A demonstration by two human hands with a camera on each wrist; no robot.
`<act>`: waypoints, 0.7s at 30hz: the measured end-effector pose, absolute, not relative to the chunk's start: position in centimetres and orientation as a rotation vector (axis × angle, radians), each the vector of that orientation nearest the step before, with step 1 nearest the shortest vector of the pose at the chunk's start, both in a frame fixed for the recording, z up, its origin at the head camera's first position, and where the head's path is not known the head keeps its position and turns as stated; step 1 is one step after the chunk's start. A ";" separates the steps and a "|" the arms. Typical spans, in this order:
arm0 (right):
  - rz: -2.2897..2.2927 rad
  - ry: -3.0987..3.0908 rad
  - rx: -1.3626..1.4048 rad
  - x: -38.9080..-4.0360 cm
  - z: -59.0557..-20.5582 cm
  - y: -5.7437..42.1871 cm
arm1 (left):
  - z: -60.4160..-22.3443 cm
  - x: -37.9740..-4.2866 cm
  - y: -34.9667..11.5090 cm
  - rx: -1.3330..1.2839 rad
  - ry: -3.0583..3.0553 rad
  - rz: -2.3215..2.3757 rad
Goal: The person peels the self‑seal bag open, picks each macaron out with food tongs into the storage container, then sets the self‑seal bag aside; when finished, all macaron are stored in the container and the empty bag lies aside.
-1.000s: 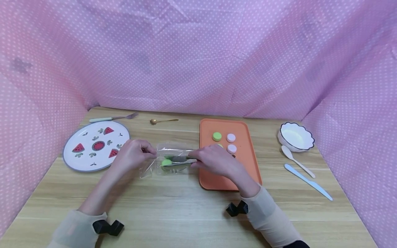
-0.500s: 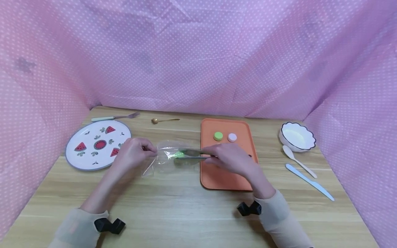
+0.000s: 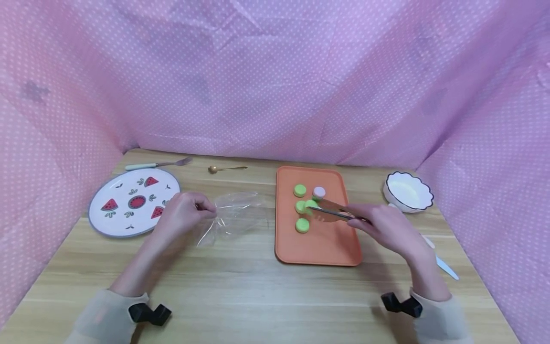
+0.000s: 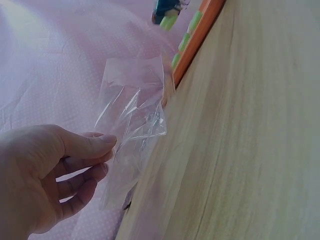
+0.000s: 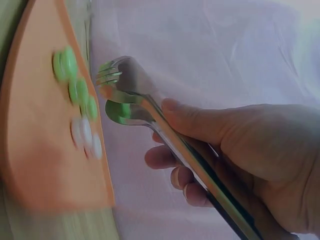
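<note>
In the head view my left hand (image 3: 186, 212) pinches the gathered end of a clear plastic bag (image 3: 240, 215). The left wrist view shows the bag (image 4: 135, 100) hanging from thumb and fingertips, its film see-through. My right hand (image 3: 382, 227) grips metal tongs (image 5: 177, 145), one tip slotted like a fork, the other spoon-shaped. Over the orange tray (image 3: 318, 248), a green macaron (image 3: 311, 205) shows at the tongs' tips. Several green macarons, such as the nearest one (image 3: 302, 225), lie on the tray. Beside them is a pink macaron (image 3: 319, 191); the tongs partly cover that area.
An oval watermelon plate (image 3: 124, 224) is at the left, a fork (image 3: 159, 165) behind it. A small gold spoon (image 3: 227, 168) lies at the back. On the right are a scalloped white bowl (image 3: 408, 191) and a pale blue knife (image 3: 447, 268), partly hidden by my right arm.
My right hand has drawn the tongs rightward out of the bag, bringing the green macaron over the tray. The left hand keeps its place, and the bag has slumped flatter.
</note>
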State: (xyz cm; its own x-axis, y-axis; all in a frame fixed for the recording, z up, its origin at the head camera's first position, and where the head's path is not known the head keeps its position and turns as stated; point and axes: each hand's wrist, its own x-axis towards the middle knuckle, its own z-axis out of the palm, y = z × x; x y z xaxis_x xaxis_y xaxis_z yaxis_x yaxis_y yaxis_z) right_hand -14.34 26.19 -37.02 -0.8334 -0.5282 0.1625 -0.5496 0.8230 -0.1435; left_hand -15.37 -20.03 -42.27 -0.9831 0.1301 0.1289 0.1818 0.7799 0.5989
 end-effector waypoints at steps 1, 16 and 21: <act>0.275 -2.893 0.828 -14.2 -37.0 26.9 | -42.3 -15.4 -20.0 -0.257 -2.886 -0.977; 0.210 -2.964 0.841 -13.6 -36.9 29.8 | -43.0 -15.5 -20.1 -0.269 -2.868 -0.944; 0.198 -3.016 0.850 -13.4 -37.2 29.5 | -42.9 -15.6 -20.0 -0.270 -2.870 -0.927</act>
State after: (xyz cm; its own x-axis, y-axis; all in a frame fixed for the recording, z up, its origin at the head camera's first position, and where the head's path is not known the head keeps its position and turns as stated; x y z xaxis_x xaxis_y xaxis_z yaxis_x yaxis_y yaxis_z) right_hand -13.42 29.48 -37.16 -0.8534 -0.5200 0.0362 -0.5202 0.8455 -0.1204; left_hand -15.58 -19.98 -42.93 -0.9777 0.1342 0.1615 0.2033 0.7972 0.5684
